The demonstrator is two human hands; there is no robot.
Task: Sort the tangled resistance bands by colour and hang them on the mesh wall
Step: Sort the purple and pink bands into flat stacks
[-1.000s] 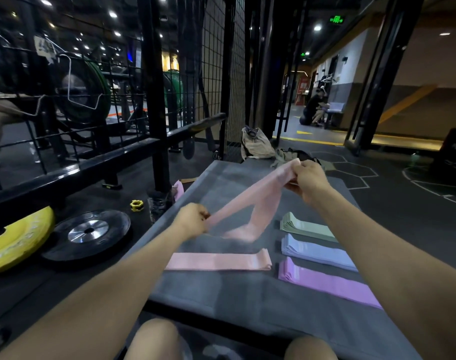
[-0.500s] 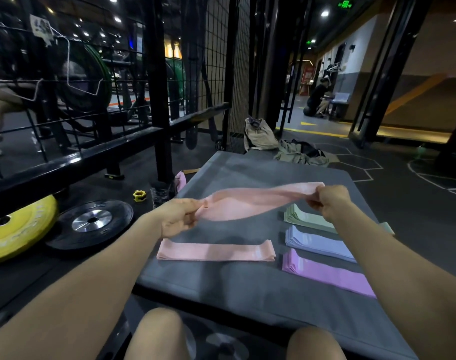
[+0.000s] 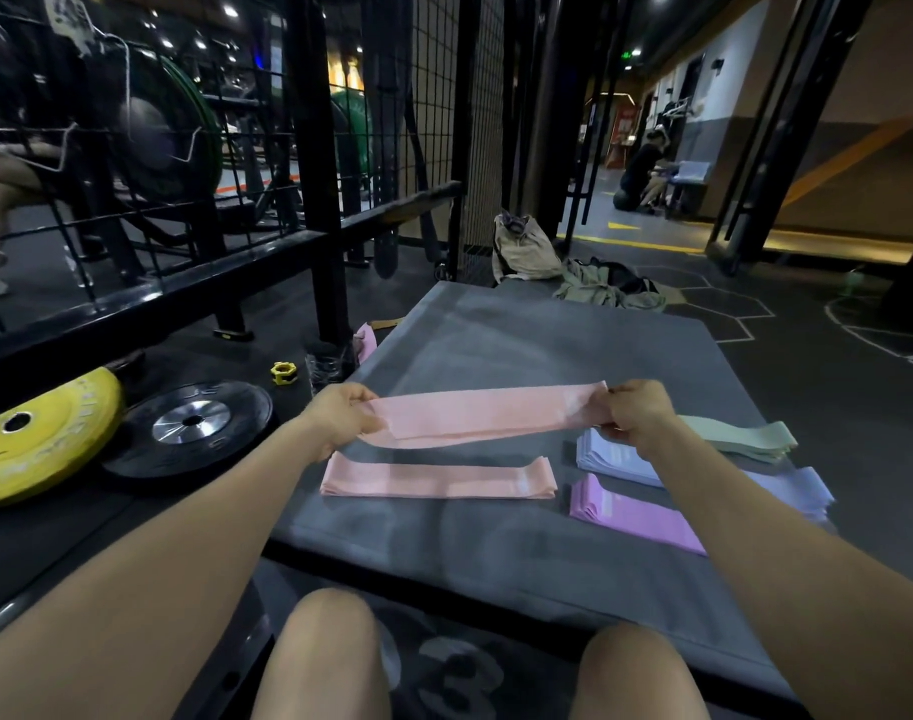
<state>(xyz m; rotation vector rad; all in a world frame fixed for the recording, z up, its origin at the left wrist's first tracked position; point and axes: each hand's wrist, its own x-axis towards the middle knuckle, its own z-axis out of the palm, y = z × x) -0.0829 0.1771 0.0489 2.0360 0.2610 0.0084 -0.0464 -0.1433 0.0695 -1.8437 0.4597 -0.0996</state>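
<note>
A pink resistance band (image 3: 488, 415) is stretched flat and level between my hands, just above the grey mat (image 3: 496, 543). My left hand (image 3: 342, 415) pinches its left end and my right hand (image 3: 636, 410) pinches its right end. Below it a second pink band (image 3: 439, 478) lies flat on the mat. To the right lie a green band pile (image 3: 740, 439), a pale blue pile (image 3: 615, 454) and a purple pile (image 3: 631, 514), partly hidden by my right forearm. The black mesh wall (image 3: 439, 96) rises beyond the mat.
A yellow weight plate (image 3: 33, 433) and a black plate (image 3: 194, 428) lie on the floor at left beside a black rack frame (image 3: 319, 200). A beige bag (image 3: 522, 246) and clothes (image 3: 610, 291) sit past the mat. A person crouches far back right. My knees are at the bottom.
The held pink band has gone from twisted and slanted to flat and level. My right hand came down and nearer; my left hand shifted slightly, both lowering the band toward the pink one on the mat.
</note>
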